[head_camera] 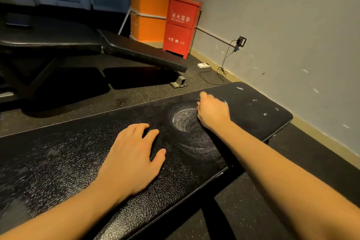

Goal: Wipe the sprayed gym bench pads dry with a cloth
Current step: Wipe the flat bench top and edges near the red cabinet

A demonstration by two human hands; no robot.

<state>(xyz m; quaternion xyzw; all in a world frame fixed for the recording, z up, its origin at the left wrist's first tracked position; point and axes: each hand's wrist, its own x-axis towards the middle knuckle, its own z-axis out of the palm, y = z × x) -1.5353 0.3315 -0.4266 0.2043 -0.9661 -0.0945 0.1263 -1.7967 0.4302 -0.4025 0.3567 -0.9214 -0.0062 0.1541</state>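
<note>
A: Here's the long black textured vinyl bench pad (78, 161), running from the lower left of the frame up to the right centre, speckled and glinting all over.

B: The left hand (132, 154) lies flat on it at the centre, fingers straight and spread, holding nothing.

A: The right hand (213, 112) is above it and to the right, fingers curled under, knuckles down on the pad. Has it got the cloth? I can't tell, nothing pokes out of that fist.

B: Just left of it there's a round puckered swirl (185, 121) in the surface, with white flecks (265, 114) at the right end.

A: Risks?

B: If that sheen is spray, the flat palm could skid under load. A bunched wipe may only smear, and the pucker could trap moisture. The right end looks unwiped, so it's easy to miss.

A: And the red metal fire-extinguisher box (181, 25) at the upper centre is well clear.
</note>
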